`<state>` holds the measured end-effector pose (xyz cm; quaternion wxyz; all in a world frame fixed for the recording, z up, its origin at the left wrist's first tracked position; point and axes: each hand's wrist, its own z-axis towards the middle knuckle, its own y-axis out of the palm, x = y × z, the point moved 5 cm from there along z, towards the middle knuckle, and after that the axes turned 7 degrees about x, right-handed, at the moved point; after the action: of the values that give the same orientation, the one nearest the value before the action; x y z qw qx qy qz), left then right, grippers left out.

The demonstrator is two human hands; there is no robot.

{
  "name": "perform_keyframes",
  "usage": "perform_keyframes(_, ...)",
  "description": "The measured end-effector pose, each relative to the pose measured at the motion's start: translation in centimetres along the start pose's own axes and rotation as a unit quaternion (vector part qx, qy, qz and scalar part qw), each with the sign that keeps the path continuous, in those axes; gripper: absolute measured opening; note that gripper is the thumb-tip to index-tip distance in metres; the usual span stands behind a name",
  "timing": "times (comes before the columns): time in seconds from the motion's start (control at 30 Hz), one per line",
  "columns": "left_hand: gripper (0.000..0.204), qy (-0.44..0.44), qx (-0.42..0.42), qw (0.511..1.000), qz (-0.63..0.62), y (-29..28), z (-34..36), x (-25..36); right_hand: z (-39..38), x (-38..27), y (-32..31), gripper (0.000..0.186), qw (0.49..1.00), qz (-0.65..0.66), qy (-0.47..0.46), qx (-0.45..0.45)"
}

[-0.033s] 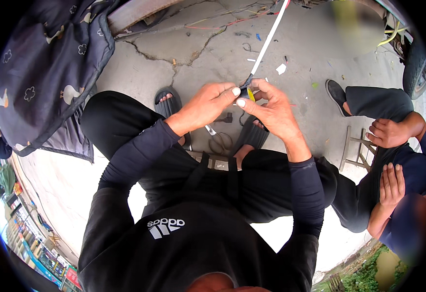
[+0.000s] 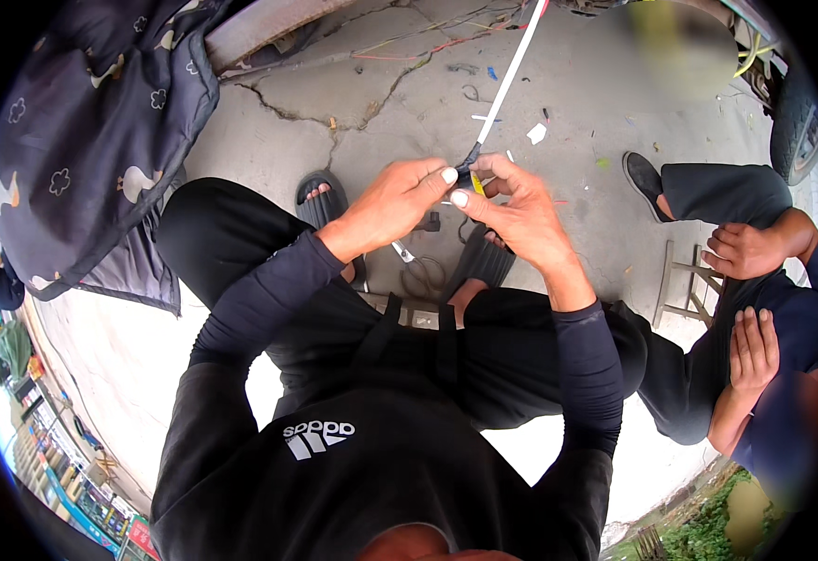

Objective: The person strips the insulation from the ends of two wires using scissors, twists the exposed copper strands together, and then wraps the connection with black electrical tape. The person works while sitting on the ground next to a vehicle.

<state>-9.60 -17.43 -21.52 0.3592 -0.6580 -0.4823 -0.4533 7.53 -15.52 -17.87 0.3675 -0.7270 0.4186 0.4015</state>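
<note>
A white cable [image 2: 510, 79] runs down from the top to my fingers, its lower end wrapped in black tape [image 2: 469, 157]. My left hand [image 2: 392, 204] pinches that wrapped end between thumb and fingers. Close beside it, my right hand [image 2: 524, 208] is closed on what looks like a small roll of black tape [image 2: 477, 185] with a yellow inner side. Both thumbs nearly meet, and the fingers hide part of the roll and the cable end. Below the hands, scissors [image 2: 423, 274] lie on the ground between my sandalled feet.
A seated person [image 2: 750, 351] is at the right, near a wooden stool [image 2: 685, 290] and a tyre [image 2: 799, 136]. A dark patterned quilted cover [image 2: 91, 159] hangs at the left. Loose wires [image 2: 428, 42] and scraps lie on the cracked concrete [image 2: 269, 140].
The white cable has shifted slightly left, and my fingers have moved a little around the tape. Both hands keep their hold.
</note>
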Motion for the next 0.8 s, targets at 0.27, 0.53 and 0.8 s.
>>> perform_keyframes(0.27,0.032,0.077,0.029,0.98,0.179,2.6,-1.9,4.4,-5.0,-0.9,-2.2,0.058,0.997,0.053,0.049,-0.012)
perform_keyframes(0.53,0.023,0.23,0.056,0.925,0.296,3.7,-2.3,4.7,-5.6,-2.6,-2.0,0.044,0.983,0.141,0.119,0.024)
perform_keyframes(0.8,0.05,-0.027,0.093,0.995,-0.036,0.2,0.6,4.9,0.6,-3.3,-4.2,0.059,0.983,-0.111,-0.107,0.096)
